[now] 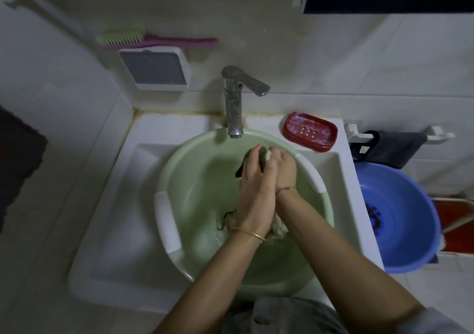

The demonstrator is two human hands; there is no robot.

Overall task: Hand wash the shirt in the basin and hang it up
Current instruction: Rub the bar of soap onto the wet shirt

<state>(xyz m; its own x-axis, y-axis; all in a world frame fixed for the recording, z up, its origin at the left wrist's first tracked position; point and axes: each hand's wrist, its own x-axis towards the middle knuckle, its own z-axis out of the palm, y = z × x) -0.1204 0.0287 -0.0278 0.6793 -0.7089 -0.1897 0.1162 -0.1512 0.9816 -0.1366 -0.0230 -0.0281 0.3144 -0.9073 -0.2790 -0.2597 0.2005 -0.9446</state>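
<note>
The white sink (pixel 123 205) fills the corner, and a pale green basin (pixel 195 179) sits down in it, taking up most of the bowl, with a white grip pad on its rim at each side. To the right of the sink, lower down, stands a blue basin (pixel 400 205) with something dark in the bottom; I cannot tell what it is.

Both of the person's forearms reach in over the near rim of the green basin. The left hand (pixel 254 187) and right hand (pixel 283 169) are pressed side by side over the middle of it, fingers curled tight, each clamped on the shirt (pixel 280 227). The shirt is a wet bunch of cream and dark green cloth. One end pokes out between the fingertips just below the spout, and the rest hangs beneath the wrists into the basin.

The tap (pixel 234 102) stands at the back edge, its spout over the far rim of the green basin and its lever pointing right. A dark cloth (pixel 389 149) hangs on a white rail right of the sink. A white slatted box (pixel 156 68) is fixed to the wall left of the tap, with a pink and green brush (pixel 154 38) lying on top. A red soap dish (pixel 310 132) sits on the sink's back right corner. A gold bangle (pixel 250 233) circles the left wrist, and a thin string the right
</note>
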